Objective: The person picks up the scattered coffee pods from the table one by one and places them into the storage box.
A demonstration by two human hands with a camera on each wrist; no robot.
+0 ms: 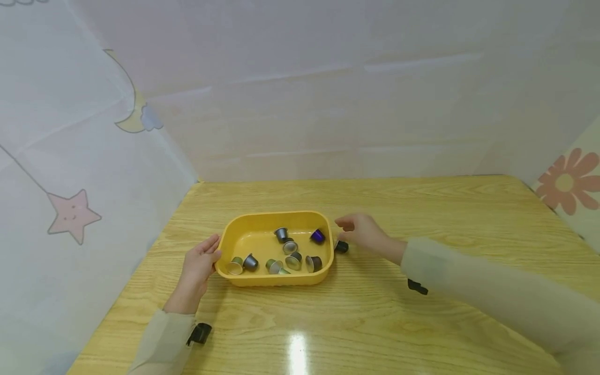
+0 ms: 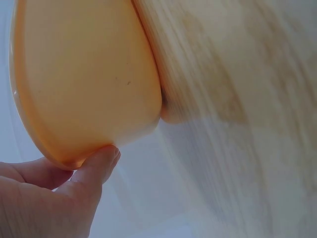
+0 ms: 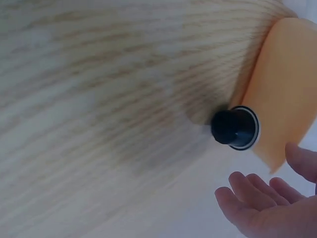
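A yellow plastic tub stands on the table with several coffee capsules in it. My left hand pinches the rim at its left end, the thumb against the outer wall in the left wrist view. My right hand is beside the right end, fingers loosely bent, thumb apart from them and nothing between. Just outside that end is a black coffee capsule, its rimmed face toward the tub wall. In the head view this hand partly covers it. Inside the tub, a purple capsule lies near the right wall.
Grey-blue capsules, green ones and a dark one lie scattered in the tub. The wood-grain table is bordered by a pale sheet behind and a printed one at left.
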